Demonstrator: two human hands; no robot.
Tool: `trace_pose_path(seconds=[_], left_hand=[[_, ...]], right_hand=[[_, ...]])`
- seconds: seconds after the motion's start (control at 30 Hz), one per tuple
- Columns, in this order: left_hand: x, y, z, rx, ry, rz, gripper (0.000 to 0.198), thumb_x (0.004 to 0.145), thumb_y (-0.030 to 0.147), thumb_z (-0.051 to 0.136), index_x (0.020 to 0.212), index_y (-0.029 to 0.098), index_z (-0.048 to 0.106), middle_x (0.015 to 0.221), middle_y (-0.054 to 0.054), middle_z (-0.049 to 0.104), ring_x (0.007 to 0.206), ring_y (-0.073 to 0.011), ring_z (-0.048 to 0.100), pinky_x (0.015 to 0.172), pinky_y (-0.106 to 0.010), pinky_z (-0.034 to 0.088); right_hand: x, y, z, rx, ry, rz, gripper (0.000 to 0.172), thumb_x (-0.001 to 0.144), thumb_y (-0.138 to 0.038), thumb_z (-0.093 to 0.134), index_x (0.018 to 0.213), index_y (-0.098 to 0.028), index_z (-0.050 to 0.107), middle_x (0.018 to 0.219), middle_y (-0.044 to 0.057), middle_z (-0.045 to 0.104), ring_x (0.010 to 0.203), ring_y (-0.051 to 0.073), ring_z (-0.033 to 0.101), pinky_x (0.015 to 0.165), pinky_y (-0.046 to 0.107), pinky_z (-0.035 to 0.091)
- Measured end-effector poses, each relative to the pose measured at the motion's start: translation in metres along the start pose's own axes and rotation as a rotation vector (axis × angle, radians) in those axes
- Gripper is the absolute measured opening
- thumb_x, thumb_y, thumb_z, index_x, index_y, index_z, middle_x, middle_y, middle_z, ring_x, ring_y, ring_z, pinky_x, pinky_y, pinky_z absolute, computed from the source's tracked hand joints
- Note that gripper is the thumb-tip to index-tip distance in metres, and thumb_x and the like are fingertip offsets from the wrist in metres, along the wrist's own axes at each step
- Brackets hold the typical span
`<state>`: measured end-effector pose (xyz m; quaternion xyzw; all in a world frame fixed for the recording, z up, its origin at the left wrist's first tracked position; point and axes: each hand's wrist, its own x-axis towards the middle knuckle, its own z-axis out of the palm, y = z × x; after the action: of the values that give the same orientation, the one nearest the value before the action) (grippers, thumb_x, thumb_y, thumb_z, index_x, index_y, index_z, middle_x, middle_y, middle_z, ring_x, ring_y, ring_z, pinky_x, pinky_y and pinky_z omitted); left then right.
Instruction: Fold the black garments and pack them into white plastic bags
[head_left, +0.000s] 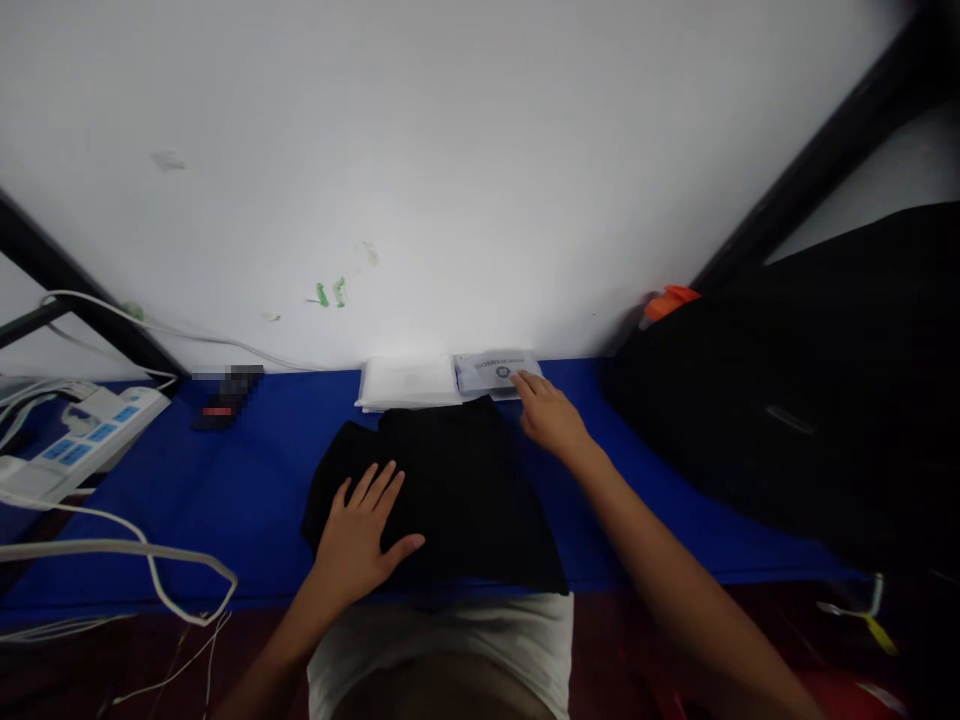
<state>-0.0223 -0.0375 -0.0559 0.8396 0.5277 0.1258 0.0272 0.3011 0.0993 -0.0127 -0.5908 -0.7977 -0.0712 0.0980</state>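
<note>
A piece of black folded cloth (pixel 457 490), which looks like a garment, lies spread on the blue tabletop in front of me. My left hand (pixel 364 540) rests flat on its left part, fingers spread. Reaching past the cloth's right side, my right hand (pixel 551 410) touches the right end of a flat grey printed plastic packet (pixel 487 372) with its fingertips. The fingers are stretched forward and the thumb is hidden. A stack of white plastic bags (pixel 409 382) lies just left of the packet, against the wall.
At the left stand a white power strip (pixel 90 440) and loose white cables (pixel 150 550). A dark, blurred-out object (pixel 229 398) lies nearby. A large black heap of fabric (pixel 787 400) covers the right side, an orange item (pixel 670 302) behind it. The white wall (pixel 480 200) closes the back.
</note>
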Motion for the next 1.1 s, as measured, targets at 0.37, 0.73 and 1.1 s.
trace_pose_path(seconds=[0.37,0.73,1.1], left_hand=[[0.000,0.001,-0.001,-0.030,-0.026,-0.024,0.075,0.090,0.066,0.043,0.150,0.023,0.030,0.155,-0.011,0.034,0.142,-0.0334,0.031,0.112,-0.059,0.027],[0.012,0.024,-0.032,-0.138,0.614,-0.004,0.063,0.090,0.034,0.063,0.144,0.022,0.032,0.139,-0.016,0.049,0.131,-0.0288,0.047,0.104,-0.047,0.044],[0.009,0.003,-0.041,-0.065,0.538,0.186,0.013,0.091,0.009,0.055,0.088,0.019,0.061,0.086,-0.003,0.070,0.085,-0.0196,0.062,0.082,-0.039,0.044]], right_hand=[[0.058,0.017,0.030,-0.145,0.000,0.095,0.044,0.086,-0.008,0.043,0.129,-0.010,0.053,0.121,0.021,0.060,0.111,0.034,0.050,0.085,0.042,0.039],[0.006,-0.067,-0.050,-0.148,0.136,-0.145,0.038,0.090,-0.012,0.043,0.125,-0.014,0.057,0.112,0.017,0.062,0.101,0.032,0.047,0.080,0.042,0.036],[-0.072,-0.093,-0.012,0.000,0.245,-0.486,0.021,0.090,-0.009,0.049,0.106,-0.012,0.063,0.104,0.012,0.066,0.088,0.023,0.053,0.078,0.036,0.040]])
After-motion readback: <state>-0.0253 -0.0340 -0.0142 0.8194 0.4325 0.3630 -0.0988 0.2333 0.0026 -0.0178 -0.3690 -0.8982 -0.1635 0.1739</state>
